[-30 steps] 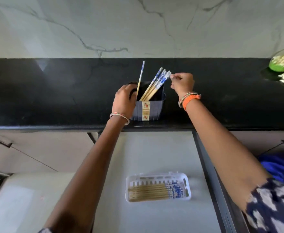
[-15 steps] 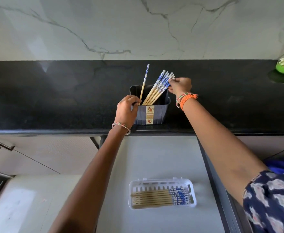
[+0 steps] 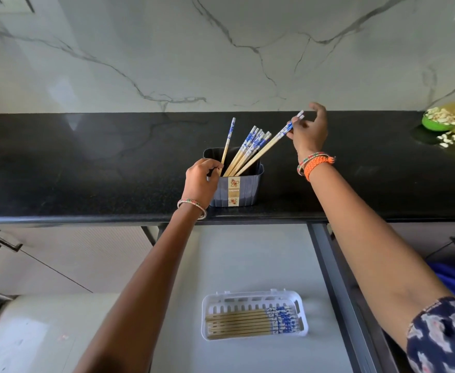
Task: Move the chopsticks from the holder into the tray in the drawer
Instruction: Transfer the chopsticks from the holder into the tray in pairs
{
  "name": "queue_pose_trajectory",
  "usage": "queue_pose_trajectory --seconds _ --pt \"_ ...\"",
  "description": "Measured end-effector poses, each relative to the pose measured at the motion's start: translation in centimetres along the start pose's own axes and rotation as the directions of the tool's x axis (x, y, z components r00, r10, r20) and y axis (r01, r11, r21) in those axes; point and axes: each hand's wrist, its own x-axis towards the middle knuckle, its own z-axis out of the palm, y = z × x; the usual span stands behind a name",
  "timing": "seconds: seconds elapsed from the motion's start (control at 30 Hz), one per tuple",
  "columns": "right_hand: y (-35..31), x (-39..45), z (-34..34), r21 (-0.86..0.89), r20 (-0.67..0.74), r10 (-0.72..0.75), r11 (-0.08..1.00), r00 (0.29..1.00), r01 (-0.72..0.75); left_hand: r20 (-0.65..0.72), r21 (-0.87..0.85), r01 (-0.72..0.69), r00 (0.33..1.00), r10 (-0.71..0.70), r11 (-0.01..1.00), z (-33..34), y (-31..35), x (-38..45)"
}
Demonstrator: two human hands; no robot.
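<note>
The right hand pinches a pair of chopsticks by their patterned ends, tips inside the holder on the bench; the left hand clamps the holder's rim. Next, probably: lift clear, carry near to the tray (already partly filled).

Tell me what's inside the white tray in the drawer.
The white tray holds a flat row of chopsticks, lying side by side, blue-patterned ends to the right. The tray floor beneath them is mostly covered; nothing else shows inside.

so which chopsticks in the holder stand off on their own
The single chopstick at the left of the holder, nearly upright beside the left hand; the others lean right in a bunch.
</note>
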Motion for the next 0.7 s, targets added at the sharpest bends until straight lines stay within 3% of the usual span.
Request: queue_pose_trajectory --seconds 0.17,0.33,0.47,0.53,0.6,0.7 --pt "-2.0 -1.9 -3.9 0.038 -0.026 -0.123 0.992 0.992 0.124 -0.035 -0.037 -0.052 0.998 0.051 0.998 0.1 1.7 -1.2" --pt "0.3 -7.6 -8.2 0.22 -0.066 -0.01 0.975 0.998 0.024 -0.167 -0.052 -0.076 0.984 0.066 0.996 -0.1 1.0 -6.1" --pt "3.6 -12.9 -11.7 0.423 -0.197 0.183 0.902 0.963 -0.085 -0.261 -0.152 0.17 0.943 -0.205 0.974 0.4 -2.4 -12.2" --pt "5.9 -15.2 -13.4 0.512 -0.194 0.28 0.846 0.94 -0.147 -0.243 -0.194 0.313 0.903 -0.355 0.93 0.8 -4.2 -15.0" --pt "8.4 -17.8 -14.6 0.544 -0.116 0.39 0.795 0.914 -0.27 -0.147 -0.189 0.449 0.867 -0.477 0.873 1.2 -6.1 -17.2" --pt "12.7 -21.5 -15.8 0.439 -0.055 0.542 0.768 0.839 -0.467 0.096 -0.077 0.627 0.778 -0.621 0.775 2.3 -9.0 -20.0"
